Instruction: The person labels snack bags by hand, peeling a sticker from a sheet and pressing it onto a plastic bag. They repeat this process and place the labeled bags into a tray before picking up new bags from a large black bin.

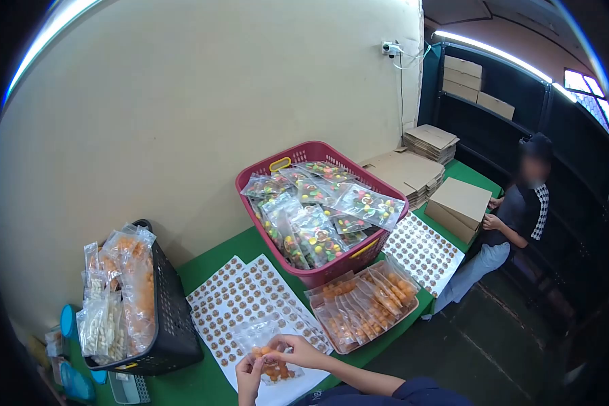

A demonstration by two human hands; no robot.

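Observation:
A clear plastic pouch point(281, 374) with orange, roundish pieces in it lies over sheets of round stickers point(250, 291). My left hand point(248, 374) is closed on the pouch from the left, its fingertips pinching near the middle. From the right, my right hand point(298, 352) also grips the pouch, fingers bent close to the left fingertips. What exactly lies between the fingertips is too small to make out. Just right of my hands, a shallow tray point(345, 350) holds a row of similar pouches of orange pieces point(365, 302).
A maroon basket point(318, 276) of candy pouches stands behind the tray. At left is a black basket point(172, 318) of bagged snacks. Another sticker sheet point(423, 252) and cardboard stacks point(406, 172) lie farther right. A person point(521, 203) there holds a cardboard box point(459, 203).

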